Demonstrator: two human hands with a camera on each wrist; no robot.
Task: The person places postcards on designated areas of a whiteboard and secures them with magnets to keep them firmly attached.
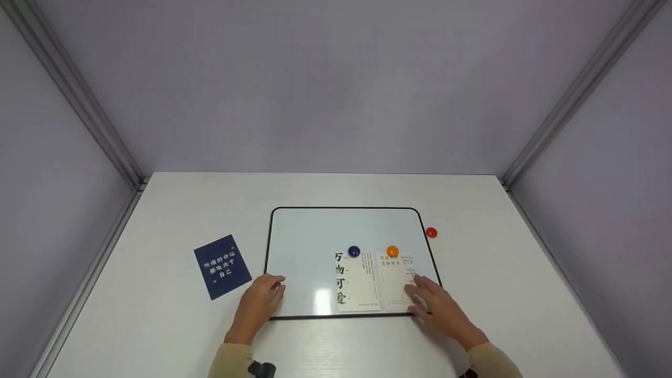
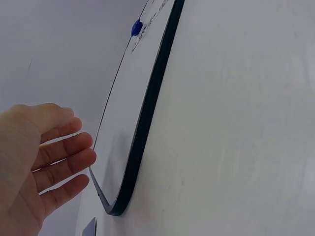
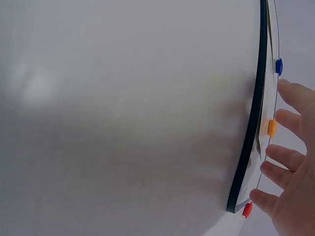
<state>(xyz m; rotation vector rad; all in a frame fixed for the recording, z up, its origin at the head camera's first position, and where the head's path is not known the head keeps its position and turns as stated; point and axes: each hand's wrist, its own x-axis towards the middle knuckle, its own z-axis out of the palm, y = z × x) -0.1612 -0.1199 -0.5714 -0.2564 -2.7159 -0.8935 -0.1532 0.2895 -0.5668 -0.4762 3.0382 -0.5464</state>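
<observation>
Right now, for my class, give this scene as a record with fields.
Whiteboard: on white table
Left pale card: on whiteboard, blue magnet at top
Right pale card: on whiteboard, orange magnet at top
Red magnet: beside whiteboard's right edge
Navy card: on table, left of whiteboard
Left hand: at whiteboard's near-left corner, contact unclear
Right hand: at right pale card's edge, contact unclear

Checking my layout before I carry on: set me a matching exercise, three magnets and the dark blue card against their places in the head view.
1. Red magnet
2. Orange magnet
3. Dark blue card
4. Blue magnet

A. Top of the left white card
B. On the table, left of the board
C. Just right of the board
D. Top of the right white card

Pairs: 1-C, 2-D, 3-B, 4-A
</observation>
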